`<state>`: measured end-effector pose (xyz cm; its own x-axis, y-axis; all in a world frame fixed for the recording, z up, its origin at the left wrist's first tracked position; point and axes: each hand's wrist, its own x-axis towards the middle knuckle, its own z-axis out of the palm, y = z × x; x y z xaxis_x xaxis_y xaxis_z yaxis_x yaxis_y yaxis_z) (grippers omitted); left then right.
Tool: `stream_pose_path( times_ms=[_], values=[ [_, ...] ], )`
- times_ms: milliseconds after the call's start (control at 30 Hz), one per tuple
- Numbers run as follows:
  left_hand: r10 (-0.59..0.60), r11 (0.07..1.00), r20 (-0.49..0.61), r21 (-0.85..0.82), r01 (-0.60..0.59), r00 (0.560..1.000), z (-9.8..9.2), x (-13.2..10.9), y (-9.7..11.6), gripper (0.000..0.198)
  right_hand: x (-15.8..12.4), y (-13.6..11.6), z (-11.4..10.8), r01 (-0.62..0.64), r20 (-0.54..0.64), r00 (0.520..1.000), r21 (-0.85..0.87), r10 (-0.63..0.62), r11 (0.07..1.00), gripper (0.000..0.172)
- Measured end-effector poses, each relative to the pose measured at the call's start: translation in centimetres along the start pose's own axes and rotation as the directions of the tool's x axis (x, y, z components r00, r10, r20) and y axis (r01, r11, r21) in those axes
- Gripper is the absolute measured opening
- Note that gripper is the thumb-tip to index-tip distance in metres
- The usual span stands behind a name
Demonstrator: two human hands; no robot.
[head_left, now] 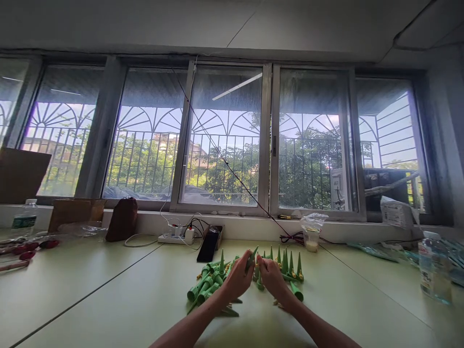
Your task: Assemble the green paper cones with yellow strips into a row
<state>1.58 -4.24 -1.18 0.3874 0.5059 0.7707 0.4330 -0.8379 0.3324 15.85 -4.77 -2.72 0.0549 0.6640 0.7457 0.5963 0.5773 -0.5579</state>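
My left hand [239, 275] is closed around a green pointed cone [253, 257], whose tip sticks up past the fingers. Close beside it, my right hand [271, 279] is pinched, thumb up; whatever lies in its fingers is hidden. To the left is a heaped pile of green cones [206, 289], lying on their sides with wide round ends toward me. Behind my right hand, several green cones [285, 263] stand upright with small yellow pieces [300, 275] at their bases. One more cone [296, 291] lies beside my right wrist.
The pale table [119, 299] runs to the window ledge. At its back are a power strip [174, 239], a black phone [208, 247], a brown pouch [122, 220] and a bagged cup [311, 234]. Plastic bottles stand left [25, 217] and right [431, 266].
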Motion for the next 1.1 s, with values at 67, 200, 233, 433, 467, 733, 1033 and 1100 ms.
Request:
stream_pose_path(
  times_ms=[67,200,233,433,467,733,1033,1100],
  values=[
    [-0.019,1.000,-0.012,-0.020,0.018,1.000,-0.1,0.1,0.2,0.012,0.1,-0.1,-0.1,0.004,-0.004,1.000,-0.003,-0.004,1.000,0.050],
    [-0.073,0.994,-0.021,-0.083,0.071,0.997,-0.4,0.3,0.7,0.015,0.1,-0.2,-0.3,0.010,-0.026,1.000,-0.001,-0.010,1.000,0.049],
    [-0.086,0.991,-0.022,-0.107,0.083,0.996,-0.5,0.3,0.8,0.016,0.1,-0.3,-0.3,0.009,-0.032,0.999,0.001,-0.009,1.000,0.048],
    [-0.150,0.956,0.047,-0.248,0.157,0.987,-0.6,0.7,0.7,0.029,0.0,-0.6,-0.6,0.019,-0.065,0.998,0.004,-0.019,1.000,0.045],
    [-0.160,0.948,0.049,-0.271,0.168,0.986,-0.5,0.8,0.5,0.031,0.0,-0.6,-0.6,0.015,-0.058,0.998,0.008,-0.015,1.000,0.045],
    [-0.239,0.881,0.095,-0.398,0.257,0.966,0.2,1.4,-1.6,0.036,-0.2,-0.7,-0.7,-0.017,0.018,1.000,0.101,0.016,0.995,0.040],
    [-0.377,0.674,0.279,-0.571,0.469,0.883,0.5,1.4,-1.8,0.050,-0.5,-1.2,-1.0,-0.031,0.064,0.998,0.210,0.017,0.977,0.040],
    [-0.418,0.576,0.313,-0.635,0.515,0.853,0.5,1.4,-1.6,0.052,-0.5,-1.2,-1.0,-0.025,0.053,0.998,0.209,0.015,0.978,0.041]
  ],
)
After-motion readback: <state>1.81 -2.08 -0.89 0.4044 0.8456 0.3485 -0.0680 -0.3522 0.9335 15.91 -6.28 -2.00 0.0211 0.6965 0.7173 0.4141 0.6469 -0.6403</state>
